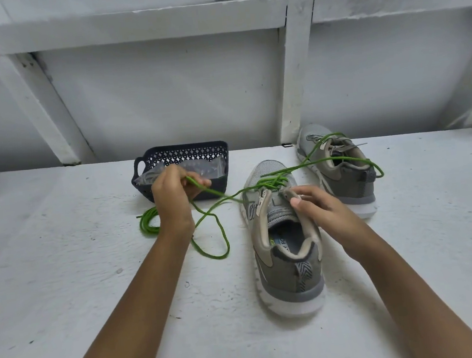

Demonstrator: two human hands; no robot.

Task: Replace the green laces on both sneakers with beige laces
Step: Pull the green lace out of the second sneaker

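Your left hand [172,195] pinches the green lace [210,191], left of the near sneaker [285,275]. Your right hand [316,208] grips the sneaker's upper edge. Its toe points away from you.

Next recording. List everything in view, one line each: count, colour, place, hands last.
near sneaker: one, grey, centre right on the surface, heel towards the camera.
far sneaker: one, grey, behind it by the wall.
green lace: one, partly threaded in the near sneaker, trailing over the far sneaker.
lace coil: one, green, beside the left wrist.
basket: one, dark blue, behind the left hand, holding a clear bag.
surface: one, white, under everything.
left hand: pinches the green lace.
right hand: holds the near sneaker's collar.
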